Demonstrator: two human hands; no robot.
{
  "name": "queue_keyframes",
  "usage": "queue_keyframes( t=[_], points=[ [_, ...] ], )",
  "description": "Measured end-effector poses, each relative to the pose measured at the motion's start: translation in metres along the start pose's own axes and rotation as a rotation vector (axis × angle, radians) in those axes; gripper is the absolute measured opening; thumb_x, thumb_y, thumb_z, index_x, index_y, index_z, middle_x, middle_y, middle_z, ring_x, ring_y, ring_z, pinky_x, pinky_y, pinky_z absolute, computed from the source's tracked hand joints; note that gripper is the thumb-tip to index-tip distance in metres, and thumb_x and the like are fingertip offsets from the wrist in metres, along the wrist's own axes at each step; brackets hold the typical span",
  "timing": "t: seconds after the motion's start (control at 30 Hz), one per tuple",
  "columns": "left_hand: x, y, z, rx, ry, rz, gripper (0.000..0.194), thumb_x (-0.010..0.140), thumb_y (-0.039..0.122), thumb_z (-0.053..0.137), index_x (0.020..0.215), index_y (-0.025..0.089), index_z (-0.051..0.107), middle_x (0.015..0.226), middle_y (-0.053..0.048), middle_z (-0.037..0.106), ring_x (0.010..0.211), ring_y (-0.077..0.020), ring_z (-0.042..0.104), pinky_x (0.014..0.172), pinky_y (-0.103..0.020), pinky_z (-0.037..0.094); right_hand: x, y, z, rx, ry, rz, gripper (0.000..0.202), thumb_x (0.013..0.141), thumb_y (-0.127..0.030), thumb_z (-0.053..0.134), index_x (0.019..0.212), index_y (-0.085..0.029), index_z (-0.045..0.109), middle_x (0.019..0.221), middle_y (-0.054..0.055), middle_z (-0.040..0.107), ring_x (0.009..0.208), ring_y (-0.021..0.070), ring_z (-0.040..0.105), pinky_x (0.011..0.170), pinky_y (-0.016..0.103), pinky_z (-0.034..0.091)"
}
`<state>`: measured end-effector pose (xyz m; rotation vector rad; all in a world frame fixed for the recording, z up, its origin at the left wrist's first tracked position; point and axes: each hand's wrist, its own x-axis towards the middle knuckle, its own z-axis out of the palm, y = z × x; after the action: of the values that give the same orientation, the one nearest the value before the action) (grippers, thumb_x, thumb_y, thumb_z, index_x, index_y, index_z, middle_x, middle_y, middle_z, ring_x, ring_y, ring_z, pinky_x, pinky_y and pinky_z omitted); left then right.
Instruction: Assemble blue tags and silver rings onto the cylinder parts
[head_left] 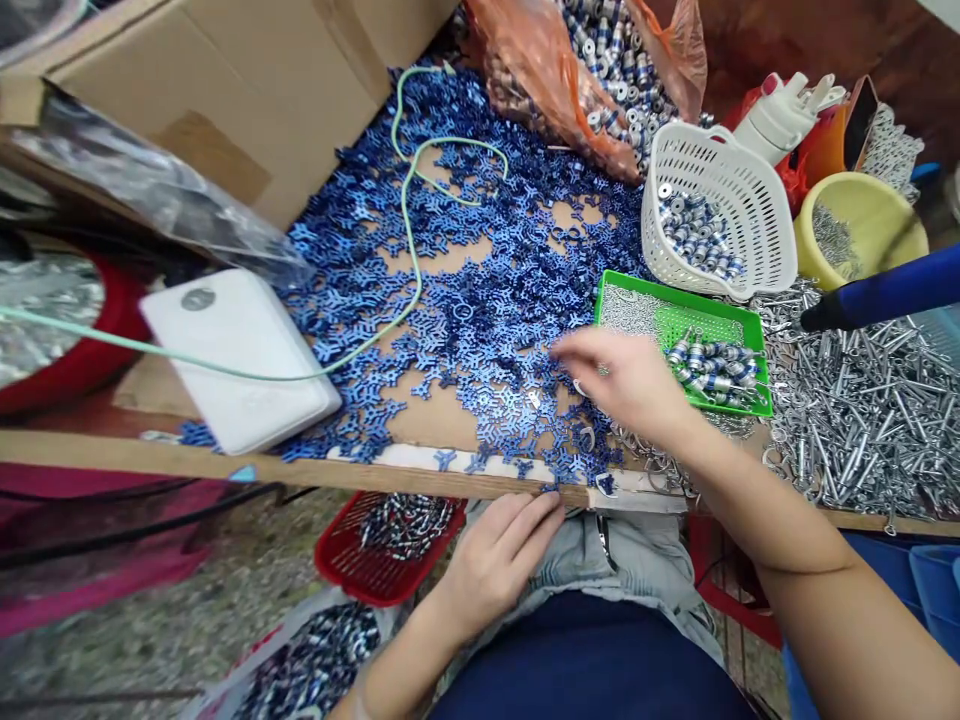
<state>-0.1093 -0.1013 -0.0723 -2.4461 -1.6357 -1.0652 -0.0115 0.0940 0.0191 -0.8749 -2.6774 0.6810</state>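
Note:
My left hand (501,552) rests at the wooden front edge of the table, its fingers pressed together. A small blue piece (551,488) shows at its fingertips; the thumb is hidden. My right hand (628,382) is over the right side of a spread of flat blue branched pieces (465,310), slightly blurred. Its index finger and thumb are apart, and nothing shows between them. Beside it stands a green tray (759,350) with small silver bits and several blue-and-silver cylinders with hooks (716,370). A few blue branched pieces (480,460) lie along a white strip at the edge.
A white basket (757,205) of cylinders, a yellow bowl (862,215) and a pile of silver pins (870,420) are on the right. A blue rod-shaped tool (892,287) juts in. Left are a white box (244,360), a green cord (409,220) and a carton (225,110).

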Motion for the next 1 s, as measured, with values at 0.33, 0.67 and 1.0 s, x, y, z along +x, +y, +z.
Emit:
queue_keyframes(
  t=[0.33,0.67,1.0],
  points=[
    [0.008,-0.025,-0.012,-0.128,-0.085,0.143,0.028,0.089,0.008,0.039,0.102,0.013,0.063,0.094,-0.010,0.072,0.092,-0.0208,0.065,0.080,-0.035,0.056,-0.085,0.008,-0.020,0.171,0.268,0.094,0.017,0.086,-0.017,0.049,0.095,-0.026,0.061,0.087,0.000,0.066,0.083,0.0150,0.061,0.075,0.033,0.051],
    [0.009,-0.026,-0.012,-0.200,-0.150,0.113,0.028,0.086,0.006,0.044,0.107,0.014,0.061,0.095,-0.011,0.070,0.102,-0.0230,0.062,0.084,-0.036,0.055,-0.147,0.002,0.058,0.073,0.163,0.209,0.015,0.086,-0.019,0.052,0.095,-0.016,0.063,0.086,0.007,0.065,0.083,0.0189,0.057,0.073,0.033,0.050],
    [0.094,-0.040,-0.021,-0.123,0.080,-0.136,0.040,0.083,0.007,0.052,0.118,0.027,0.055,0.108,-0.005,0.066,0.097,-0.0182,0.064,0.087,-0.032,0.053,-0.147,0.013,0.036,0.097,0.091,0.194,0.014,0.087,-0.019,0.050,0.089,-0.019,0.064,0.083,0.004,0.066,0.078,0.0169,0.058,0.070,0.032,0.050]
  ],
)
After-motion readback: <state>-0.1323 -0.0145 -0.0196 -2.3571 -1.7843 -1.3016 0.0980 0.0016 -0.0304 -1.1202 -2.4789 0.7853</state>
